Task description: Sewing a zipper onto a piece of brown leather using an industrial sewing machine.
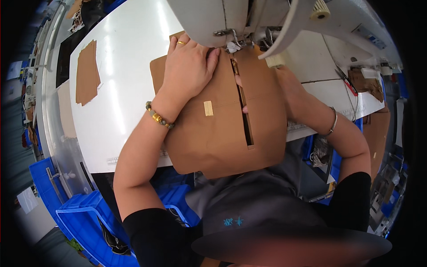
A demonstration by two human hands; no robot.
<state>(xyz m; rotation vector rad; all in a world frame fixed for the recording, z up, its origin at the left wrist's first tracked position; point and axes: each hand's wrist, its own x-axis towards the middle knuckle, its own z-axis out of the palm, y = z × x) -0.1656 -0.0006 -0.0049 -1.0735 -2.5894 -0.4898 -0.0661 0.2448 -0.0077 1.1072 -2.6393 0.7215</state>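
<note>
A brown leather-like panel [195, 138] lies under the sewing machine head [233, 44] and hangs over the table's near edge. A long slot runs down it, with a gold-toothed zipper [235, 66] showing in its upper part. My left hand [191, 64] rests flat on the panel left of the slot, fingers stretched toward the machine and thumb apart. My right hand [289, 86] reaches under the panel's right side and grips it from below; two of its fingertips show through the slot beside the zipper. Its thumb is hidden. A small pale tape piece [208, 108] sits on the panel.
Brown cut pieces [88, 73] lie stacked on the white table [124, 89] at the left. Red-handled snips [348, 82] and more brown scraps [364, 82] are at the right. Blue bins [89, 209] stand below the table's near left side.
</note>
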